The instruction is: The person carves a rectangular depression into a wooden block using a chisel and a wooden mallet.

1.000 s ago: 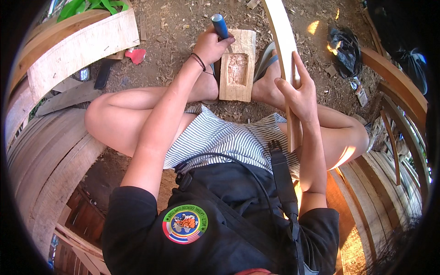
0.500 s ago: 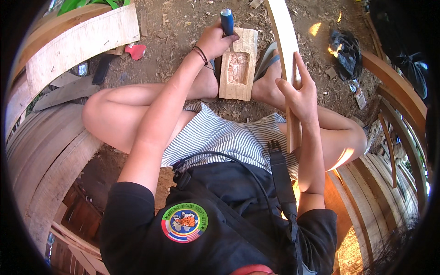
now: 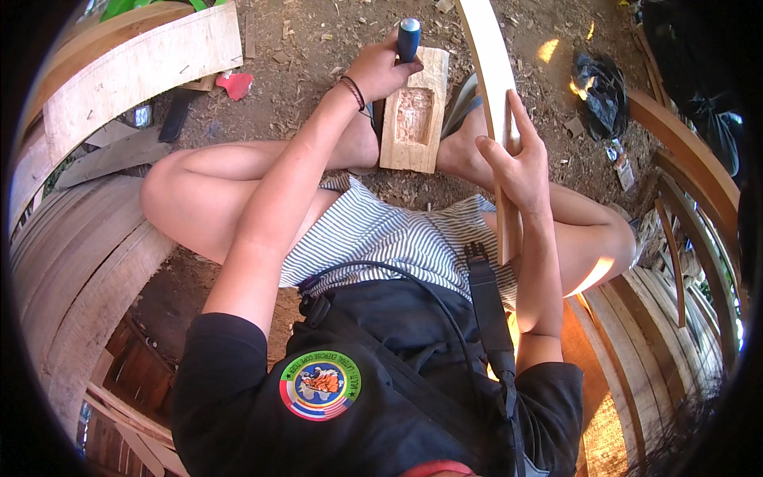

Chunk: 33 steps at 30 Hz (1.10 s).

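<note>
Between my feet lies a pale wooden block [image 3: 395, 153] with a rough rectangular hollow [image 3: 413, 115] cut into its face. Above its far part, my left hand [image 3: 381, 70] is wrapped round the blue handle of a chisel [image 3: 408, 41], its butt end facing up. The blade is hidden under the hand, so I cannot tell whether it touches the wood. On the right, my right hand [image 3: 520, 163] grips a long squared wooden bar [image 3: 494, 63], thumb on one side and fingers along the other. The bar's near end rests by my right thigh.
Wood chips cover the dirt floor around the block. Nailed boards [image 3: 143, 87] curve along the left, with a red scrap [image 3: 234, 85] beside them. A black plastic bag [image 3: 600, 95] and more planks [image 3: 683, 143] lie on the right.
My left hand has shifted a little to the right with the chisel, and the handle's top has moved right and slightly down. My right hand and the bar have hardly moved.
</note>
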{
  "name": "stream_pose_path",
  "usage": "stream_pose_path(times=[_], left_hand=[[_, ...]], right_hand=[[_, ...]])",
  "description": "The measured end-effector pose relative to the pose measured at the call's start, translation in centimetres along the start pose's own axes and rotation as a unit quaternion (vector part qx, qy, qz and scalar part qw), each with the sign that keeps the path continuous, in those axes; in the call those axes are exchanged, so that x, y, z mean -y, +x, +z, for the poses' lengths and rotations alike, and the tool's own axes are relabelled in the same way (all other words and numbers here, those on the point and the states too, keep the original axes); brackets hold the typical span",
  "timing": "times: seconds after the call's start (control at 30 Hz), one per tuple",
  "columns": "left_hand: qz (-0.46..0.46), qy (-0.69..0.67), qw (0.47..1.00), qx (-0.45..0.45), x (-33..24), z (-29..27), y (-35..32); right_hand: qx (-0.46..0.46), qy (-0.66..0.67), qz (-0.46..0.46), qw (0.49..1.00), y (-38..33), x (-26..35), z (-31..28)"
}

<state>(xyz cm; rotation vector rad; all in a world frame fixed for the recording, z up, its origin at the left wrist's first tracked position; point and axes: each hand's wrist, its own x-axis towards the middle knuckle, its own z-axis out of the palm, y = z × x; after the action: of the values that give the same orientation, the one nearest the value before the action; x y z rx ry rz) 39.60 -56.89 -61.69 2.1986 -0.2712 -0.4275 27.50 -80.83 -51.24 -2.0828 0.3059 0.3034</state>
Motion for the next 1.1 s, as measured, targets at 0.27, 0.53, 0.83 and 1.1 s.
stream_pose_path(times=[0.27, 0.53, 0.83, 1.1], left_hand=[[0.008, -0.017, 1.0, -0.008, 0.6, 0.0, 0.0], [-0.01, 0.005, 1.0, -0.008, 0.2, -0.3, 0.0], [0.019, 0.011, 1.0, -0.001, -0.1, 0.1, -0.4], [0.006, 0.008, 1.0, -0.008, -0.7, -0.1, -0.3]], right_hand=[[-0.01, 0.016, 0.006, 1.0, 0.0, 0.0, -0.1], [-0.006, -0.002, 0.012, 1.0, 0.0, 0.0, 0.0], [-0.009, -0.006, 0.01, 1.0, 0.0, 0.1, -0.1], [-0.007, -0.01, 0.01, 1.0, 0.1, -0.1, -0.2]])
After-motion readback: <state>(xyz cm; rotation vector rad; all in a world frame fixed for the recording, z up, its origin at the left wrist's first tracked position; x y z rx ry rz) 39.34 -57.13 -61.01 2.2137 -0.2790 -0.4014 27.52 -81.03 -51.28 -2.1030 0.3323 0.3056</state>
